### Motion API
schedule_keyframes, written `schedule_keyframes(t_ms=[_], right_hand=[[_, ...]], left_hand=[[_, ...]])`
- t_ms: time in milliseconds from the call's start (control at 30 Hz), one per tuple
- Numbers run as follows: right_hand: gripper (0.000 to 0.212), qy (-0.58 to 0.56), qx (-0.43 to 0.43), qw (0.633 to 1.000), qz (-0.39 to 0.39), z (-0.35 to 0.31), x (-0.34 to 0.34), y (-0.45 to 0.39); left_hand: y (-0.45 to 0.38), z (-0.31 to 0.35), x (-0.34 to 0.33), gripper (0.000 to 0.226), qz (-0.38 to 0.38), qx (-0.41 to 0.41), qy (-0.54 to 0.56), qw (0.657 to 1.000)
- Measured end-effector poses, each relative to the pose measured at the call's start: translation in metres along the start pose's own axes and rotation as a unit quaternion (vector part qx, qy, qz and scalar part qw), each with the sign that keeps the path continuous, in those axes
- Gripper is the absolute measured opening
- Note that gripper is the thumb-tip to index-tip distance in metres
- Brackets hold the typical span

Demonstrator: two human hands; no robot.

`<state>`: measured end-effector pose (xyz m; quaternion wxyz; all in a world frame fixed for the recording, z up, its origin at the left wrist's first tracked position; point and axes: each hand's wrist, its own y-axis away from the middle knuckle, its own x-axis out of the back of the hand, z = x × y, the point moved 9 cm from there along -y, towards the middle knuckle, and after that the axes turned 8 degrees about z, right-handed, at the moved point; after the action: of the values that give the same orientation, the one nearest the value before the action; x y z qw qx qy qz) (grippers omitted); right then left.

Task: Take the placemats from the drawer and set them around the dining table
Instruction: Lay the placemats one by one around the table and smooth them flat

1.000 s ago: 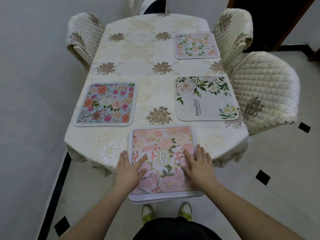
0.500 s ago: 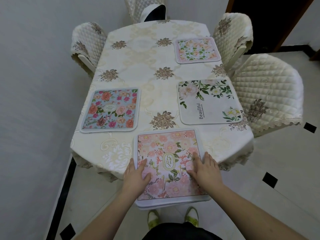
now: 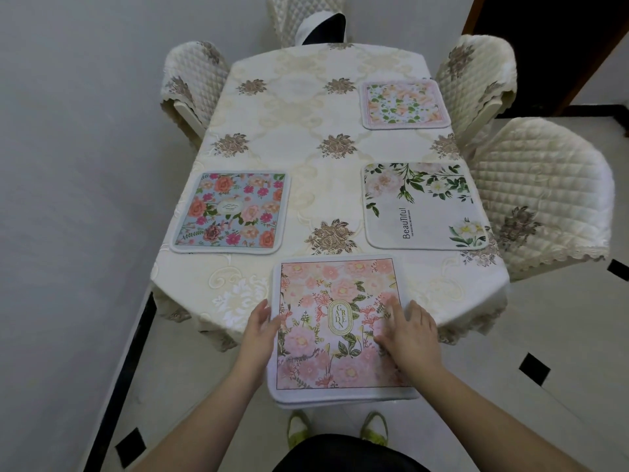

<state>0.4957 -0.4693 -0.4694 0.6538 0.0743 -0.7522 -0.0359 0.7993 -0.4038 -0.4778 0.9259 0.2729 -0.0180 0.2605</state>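
A pink floral placemat marked "Garden" [image 3: 337, 308] lies at the near end of the dining table [image 3: 299, 137], its near half hanging past the table's edge; another mat edge shows beneath it. My left hand [image 3: 260, 330] touches its left edge, fingers apart. My right hand [image 3: 410, 330] lies flat on its right part. Three more mats sit on the table: a blue floral placemat [image 3: 231, 211] at the left, a white "Beautiful" placemat [image 3: 422, 206] at the right, and a small pink and green placemat [image 3: 405, 103] at the far right.
Quilted cream chairs stand around the table: one at the far left [image 3: 194, 86], one at the far end [image 3: 306, 18], two on the right [image 3: 476, 73] [image 3: 541, 192]. A grey wall runs close along the left. My feet [image 3: 337, 429] stand on pale floor tiles.
My left hand has slid off the top of the pink mat to its left edge. My right hand stays flat on the mat. The view has moved back slightly.
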Motion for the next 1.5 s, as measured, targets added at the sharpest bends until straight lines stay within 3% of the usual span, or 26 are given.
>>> schedule_keyframes(t_ms=[100, 233, 367, 467, 600, 733, 800, 933, 1067, 1233, 1367, 1500], right_hand=[[0.088, -0.107, -0.008, 0.994, 0.024, -0.001, 0.011, 0.000], [0.077, -0.318, -0.063, 0.944, 0.061, 0.010, 0.031, -0.003], [0.068, -0.407, -0.136, 0.903, -0.019, 0.026, 0.016, -0.006], [0.070, -0.432, -0.121, 0.891, -0.072, 0.022, 0.011, 0.000], [0.087, -0.452, -0.138, 0.879, -0.071, 0.019, 0.008, 0.004], [0.073, -0.495, -0.150, 0.854, -0.058, 0.024, 0.005, 0.004], [0.073, -0.530, -0.178, 0.826, -0.068, 0.028, 0.000, 0.006], [0.076, -0.580, -0.230, 0.778, -0.073, 0.034, -0.003, 0.010], [0.067, -0.572, -0.204, 0.792, -0.070, 0.030, 0.007, 0.009], [0.064, -0.544, -0.130, 0.827, -0.061, 0.027, 0.034, 0.007], [0.064, -0.530, -0.080, 0.842, -0.061, 0.028, 0.058, 0.002], [0.062, -0.545, -0.058, 0.834, -0.064, 0.028, 0.079, -0.007]], left_hand=[[-0.008, -0.010, 0.007, 0.059, -0.007, 0.036, 0.042, 0.998], [-0.008, -0.009, 0.008, 0.060, -0.017, 0.039, 0.046, 0.998], [-0.011, -0.012, 0.007, 0.057, -0.014, 0.039, 0.052, 0.998], [-0.012, -0.012, 0.005, 0.055, -0.013, 0.042, 0.065, 0.997], [-0.014, -0.009, 0.007, 0.055, -0.004, 0.028, 0.062, 0.998], [-0.011, 0.001, 0.010, 0.057, 0.006, 0.014, 0.065, 0.998], [-0.008, 0.008, 0.008, 0.055, -0.010, 0.002, 0.036, 0.999], [-0.001, 0.014, -0.004, 0.044, -0.080, -0.068, -0.139, 0.985], [0.009, 0.014, -0.010, 0.066, -0.081, -0.098, -0.209, 0.970], [0.016, 0.015, -0.008, 0.066, -0.042, -0.069, -0.159, 0.984], [0.023, 0.025, -0.007, 0.083, -0.059, -0.046, -0.148, 0.986], [0.031, 0.046, -0.004, 0.071, -0.042, -0.040, -0.125, 0.990]])
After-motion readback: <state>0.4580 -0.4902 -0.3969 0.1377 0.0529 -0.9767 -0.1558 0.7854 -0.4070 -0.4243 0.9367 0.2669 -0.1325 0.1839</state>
